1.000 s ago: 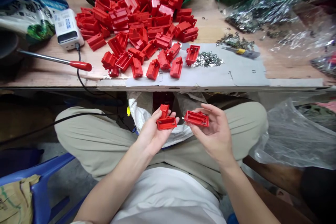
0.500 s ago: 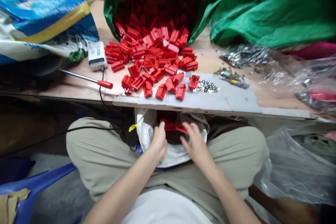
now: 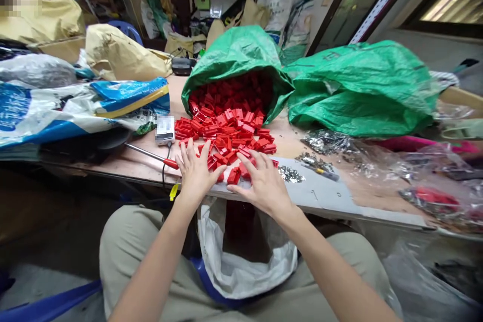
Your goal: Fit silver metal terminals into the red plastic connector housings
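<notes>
Both hands are over the near edge of a pile of red plastic housings (image 3: 241, 133) on the table. My left hand (image 3: 196, 171) has its fingers spread at the pile's left front. Fingers apart, my right hand (image 3: 266, 181) is at the right front, beside a few loose housings. Whether the fingertips touch the parts I cannot tell. The pile spills from the mouth of a green woven sack (image 3: 237, 53). Below the table edge, between my knees, a white sack (image 3: 241, 279) hangs open, its inside dark.
A red-handled screwdriver (image 3: 151, 155) and a small white device (image 3: 165, 130) with a cable lie left. Small metal pieces (image 3: 291, 174) sit on grey board to the right, near a yellow-and-grey tool (image 3: 320, 171). Another green sack (image 3: 358, 90) and plastic bags stand farther right.
My hands have moved up from the white sack's mouth, where red pieces were by them, to the pile on the table. The view has tilted upward.
</notes>
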The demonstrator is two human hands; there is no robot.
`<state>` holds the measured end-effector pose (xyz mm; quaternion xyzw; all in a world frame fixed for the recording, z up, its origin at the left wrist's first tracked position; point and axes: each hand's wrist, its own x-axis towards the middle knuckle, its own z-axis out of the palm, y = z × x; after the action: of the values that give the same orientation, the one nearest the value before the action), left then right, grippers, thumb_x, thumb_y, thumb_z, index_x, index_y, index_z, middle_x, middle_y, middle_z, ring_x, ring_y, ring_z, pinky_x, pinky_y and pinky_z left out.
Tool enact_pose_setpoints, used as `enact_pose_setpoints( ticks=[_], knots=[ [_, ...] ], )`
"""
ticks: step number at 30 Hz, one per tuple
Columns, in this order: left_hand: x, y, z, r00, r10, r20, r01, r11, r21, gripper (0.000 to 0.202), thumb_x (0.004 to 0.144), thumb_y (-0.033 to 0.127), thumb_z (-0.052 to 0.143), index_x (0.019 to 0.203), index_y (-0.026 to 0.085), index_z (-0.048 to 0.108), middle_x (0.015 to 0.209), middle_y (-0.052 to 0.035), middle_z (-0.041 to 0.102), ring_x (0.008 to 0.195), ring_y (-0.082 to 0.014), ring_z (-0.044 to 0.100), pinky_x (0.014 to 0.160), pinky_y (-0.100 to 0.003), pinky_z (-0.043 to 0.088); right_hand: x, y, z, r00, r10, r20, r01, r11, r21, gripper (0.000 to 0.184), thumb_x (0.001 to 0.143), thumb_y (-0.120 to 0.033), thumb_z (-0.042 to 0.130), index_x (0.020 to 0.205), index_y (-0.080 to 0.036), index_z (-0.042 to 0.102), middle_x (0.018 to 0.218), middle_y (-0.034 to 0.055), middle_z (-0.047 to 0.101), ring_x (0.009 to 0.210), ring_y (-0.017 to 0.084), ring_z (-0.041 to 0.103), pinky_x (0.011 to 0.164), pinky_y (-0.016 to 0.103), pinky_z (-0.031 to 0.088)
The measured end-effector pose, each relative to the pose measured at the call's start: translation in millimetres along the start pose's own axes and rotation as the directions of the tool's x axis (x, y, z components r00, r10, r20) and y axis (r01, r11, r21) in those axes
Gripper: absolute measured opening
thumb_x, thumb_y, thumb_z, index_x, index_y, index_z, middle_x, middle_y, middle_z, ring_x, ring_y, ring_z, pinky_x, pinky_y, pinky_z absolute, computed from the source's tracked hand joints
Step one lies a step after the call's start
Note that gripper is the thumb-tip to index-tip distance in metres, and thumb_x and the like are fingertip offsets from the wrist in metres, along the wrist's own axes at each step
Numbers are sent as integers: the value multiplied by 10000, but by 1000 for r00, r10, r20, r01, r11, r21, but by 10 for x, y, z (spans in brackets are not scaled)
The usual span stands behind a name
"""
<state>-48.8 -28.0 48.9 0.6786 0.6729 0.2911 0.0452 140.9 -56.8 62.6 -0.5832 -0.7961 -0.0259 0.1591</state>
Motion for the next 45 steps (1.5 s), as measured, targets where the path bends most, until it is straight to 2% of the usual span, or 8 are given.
enact_pose_setpoints(
  ticks=[6, 15, 20, 26, 30, 34, 38, 45],
  knots=[
    [118, -110, 123, 998, 14, 63, -14, 1000, 7, 733, 833, 576, 621, 1432, 189, 453, 1497, -241, 351, 1401, -414, 353, 1076, -560, 369, 73, -159, 269, 997, -20, 71, 27, 994, -102, 716, 831, -698, 588, 1369, -229, 539, 1408, 151, 480, 1231, 376, 423, 886, 511, 478],
    [-53, 6, 147, 996, 18, -87, -10, 996, 89, 336, 887, 328, 583, 1193, 190, 582, 1138, -116, 573, 952, -271, 645, 681, -336, 503, -131, -117, 252, 970, -205, -128, 205, 979, -9, 211, 797, -230, 601, 987, -143, 579, 1012, 123, 586, 939, 274, 512, 769, 375, 508],
    [-256, 28, 243, 977, 93, -191, -101, 995, -29, 263, 929, 270, 534, 1169, 206, 621, 1142, -85, 619, 993, -240, 641, 806, -338, 490, -767, -161, 470, 931, -278, -238, 324, 928, 183, 356, 719, -138, 577, 1073, -126, 540, 1030, 129, 571, 922, 261, 511, 766, 375, 525],
    [-407, 137, 368, 929, 254, -270, -271, 962, -27, 200, 935, 245, 545, 1079, 193, 673, 1152, -113, 655, 1051, -250, 627, 963, -417, 420, -1290, -119, 936, 989, -118, -93, 136, 964, 229, 437, 770, -126, 642, 1197, -166, 557, 1088, 122, 631, 928, 283, 596, 722, 401, 551],
    [-449, 140, 372, 921, 287, -263, -311, 949, -54, 224, 930, 231, 542, 1110, 190, 669, 1173, -132, 637, 1102, -251, 607, 985, -419, 411, -950, 8, 407, 953, -108, -285, 209, 912, 354, 218, 877, -143, 594, 1083, -212, 574, 961, 69, 657, 857, 218, 614, 745, 345, 528],
    [-380, 160, 310, 964, 199, -180, -205, 979, -16, 341, 908, 317, 573, 1219, 192, 638, 1163, -151, 596, 1109, -294, 575, 986, -480, 418, -207, 324, -27, 918, 155, -364, -131, 987, 91, 279, 925, -359, 597, 1152, -197, 592, 1062, 132, 637, 980, 310, 573, 830, 450, 486],
    [-277, 176, 265, 991, 104, -79, -96, 990, 103, 362, 870, 405, 611, 1167, 202, 652, 1325, -192, 522, 1269, -374, 466, 1050, -663, 305, 293, 470, 140, 970, 172, -170, -192, 975, -109, 498, 856, -508, 660, 1180, -134, 600, 1140, 187, 597, 1019, 344, 531, 800, 448, 483],
    [-245, 24, 246, 994, 81, -71, -74, 994, 85, 343, 863, 411, 618, 1135, 206, 654, 1332, -170, 531, 1293, -347, 457, 1104, -667, 257, 202, 242, 204, 971, 159, -180, -167, 985, -35, 45, 845, -179, 596, 888, -172, 583, 955, 109, 608, 974, 293, 502, 780, 388, 466]
  ],
)
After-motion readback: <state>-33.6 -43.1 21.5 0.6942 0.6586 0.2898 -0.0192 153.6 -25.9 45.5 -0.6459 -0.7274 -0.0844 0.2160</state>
